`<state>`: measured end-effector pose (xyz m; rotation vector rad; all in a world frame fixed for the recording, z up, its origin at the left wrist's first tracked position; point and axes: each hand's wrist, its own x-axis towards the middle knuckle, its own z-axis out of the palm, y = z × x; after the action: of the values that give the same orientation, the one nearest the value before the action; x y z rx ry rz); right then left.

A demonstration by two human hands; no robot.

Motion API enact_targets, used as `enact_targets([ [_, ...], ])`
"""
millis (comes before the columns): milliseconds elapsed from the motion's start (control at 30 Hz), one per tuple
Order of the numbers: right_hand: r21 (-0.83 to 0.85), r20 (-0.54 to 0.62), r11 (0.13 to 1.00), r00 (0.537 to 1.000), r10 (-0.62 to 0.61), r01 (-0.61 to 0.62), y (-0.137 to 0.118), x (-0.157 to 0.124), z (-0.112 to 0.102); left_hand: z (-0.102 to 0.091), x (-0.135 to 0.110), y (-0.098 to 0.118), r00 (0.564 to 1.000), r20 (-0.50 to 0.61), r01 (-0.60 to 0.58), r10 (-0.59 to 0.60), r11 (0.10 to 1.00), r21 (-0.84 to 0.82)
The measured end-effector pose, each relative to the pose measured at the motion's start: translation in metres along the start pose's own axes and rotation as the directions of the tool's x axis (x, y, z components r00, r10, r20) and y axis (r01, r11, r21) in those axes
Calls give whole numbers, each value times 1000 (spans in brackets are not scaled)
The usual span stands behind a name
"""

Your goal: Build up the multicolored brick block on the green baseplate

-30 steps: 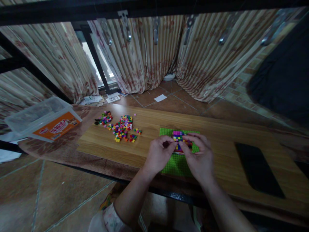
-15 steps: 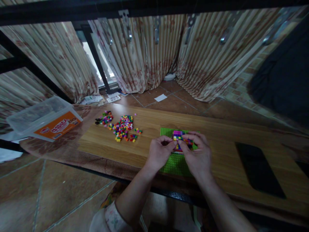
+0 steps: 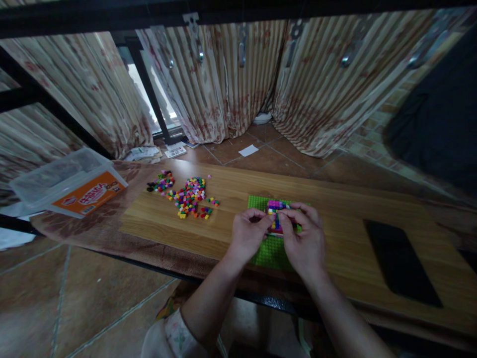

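A small multicoloured toy brick build (image 3: 276, 205) stands on a green studded baseplate (image 3: 271, 252), pink at its far end with mixed colours below. My left hand (image 3: 250, 231) is closed at the build's left side, thumb and forefinger against its edge. Over the right side curls my right hand (image 3: 305, 236), its fingers along the far and right edges and its thumb on top. Much of the build's right half is hidden under those fingers. Whether a single loose brick sits between the fingertips is too small to see.
Loose coloured bricks (image 3: 188, 196) lie heaped on the wooden board (image 3: 231, 191) to the left. Beyond them stands a clear plastic box (image 3: 70, 176) with an orange label. A black flat slab (image 3: 402, 261) rests at the right. Striped curtains (image 3: 246, 89) hang behind.
My right thumb has drawn slightly right, away from the left thumb, uncovering more of the build's middle. Both hands stay at the build.
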<state>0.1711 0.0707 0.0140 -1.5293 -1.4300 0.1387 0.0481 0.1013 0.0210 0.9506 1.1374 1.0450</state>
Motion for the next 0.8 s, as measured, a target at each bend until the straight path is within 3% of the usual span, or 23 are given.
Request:
enact_targets([
  [433, -1, 10, 1000, 1000, 14, -14, 0, 0, 1, 1, 1, 1, 1000, -4, -10, 10, 1000, -22],
  [600, 40, 4, 999, 1000, 13, -14, 4, 2, -1, -11, 0, 9, 999, -15, -39, 37, 985, -166],
  [800, 107, -45, 994, 998, 32, -27, 5, 3, -2, -31, -1, 24, 999, 11, 34, -32, 940, -339],
])
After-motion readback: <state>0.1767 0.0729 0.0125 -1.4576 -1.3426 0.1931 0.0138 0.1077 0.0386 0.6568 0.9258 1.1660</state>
